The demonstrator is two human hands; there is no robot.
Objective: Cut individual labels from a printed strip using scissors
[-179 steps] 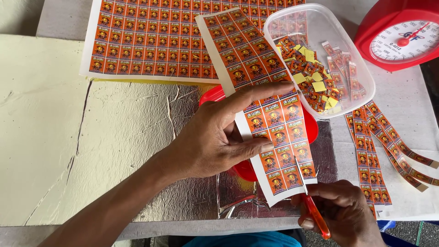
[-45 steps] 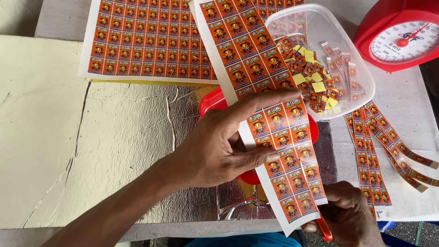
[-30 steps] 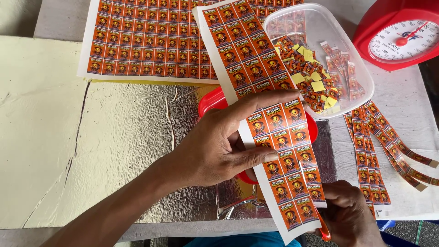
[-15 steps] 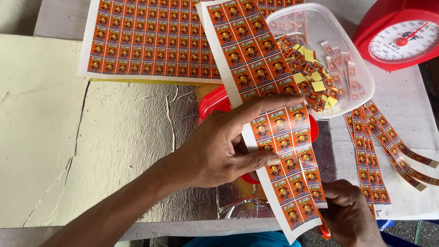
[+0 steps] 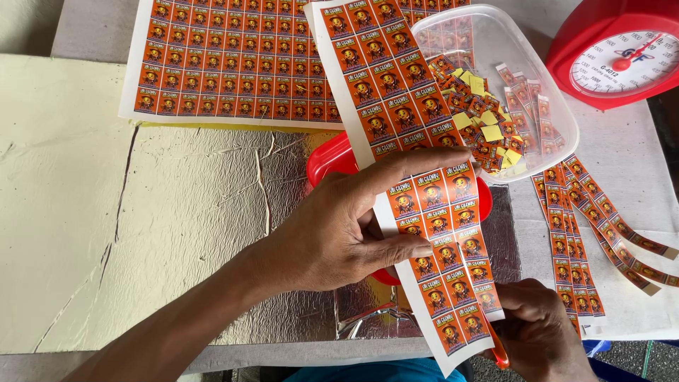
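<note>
While hands (image 5: 339,233) pinch sticker strip (image 5: 417,177), scissors (image 5: 499,354) cut.

scissors (image 5: 499,354) mostly hidden behind label sheet (image 5: 417,191)

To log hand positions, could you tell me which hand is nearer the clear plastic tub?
Left. The left hand reaches just below the clear plastic tub; the right hand sits lower, near the table edge.

Full uncut sheet of orange labels (image 5: 233,60) lies flat, far side of the hands. Clear plastic tub (image 5: 552,99) of loose cut labels sits beyond the right hand. Red dial kitchen scale (image 5: 622,53) far right. Cut label strips (image 5: 594,233) right of both hands.
</note>
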